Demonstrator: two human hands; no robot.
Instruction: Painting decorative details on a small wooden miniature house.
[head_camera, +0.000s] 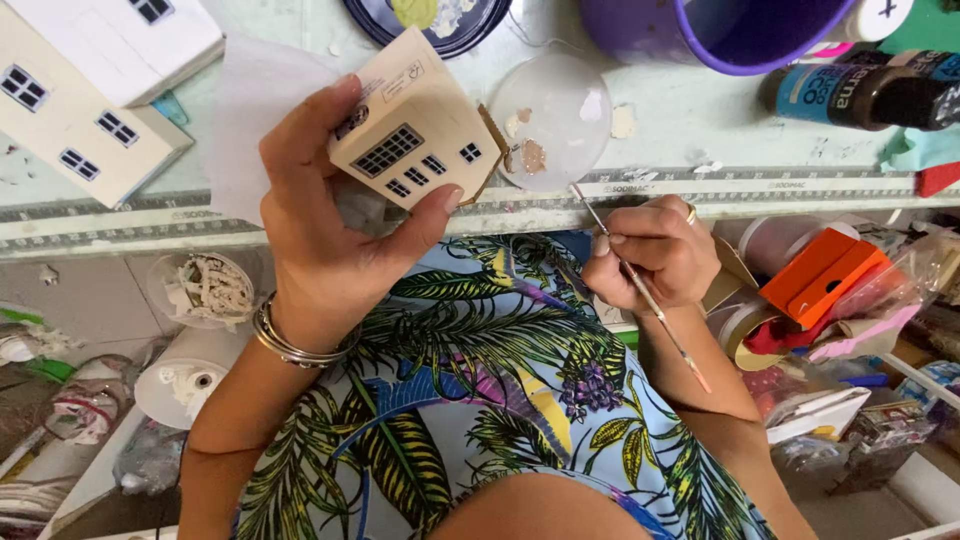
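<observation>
My left hand (325, 215) grips a small cream model house (415, 125) with dark printed windows, held tilted above the table's front edge (130, 232). A sheet of thin white paper (250, 110) lies behind the hand. My right hand (655, 250) pinches a thin paintbrush (640, 285), its tip pointing up toward a clear round lid (555, 115) smeared with cream and brown paint. The brush tip is a short way from the house and does not touch it. A ring is on the right hand and bangles are on the left wrist.
Two larger cream model houses (80, 90) stand at the far left. A dark plate (430, 20), a purple tub (730, 30) and a paint bottle (860, 95) line the back. Orange boxes and tape rolls (820, 285) crowd the right; white cups (200, 330) sit low at left.
</observation>
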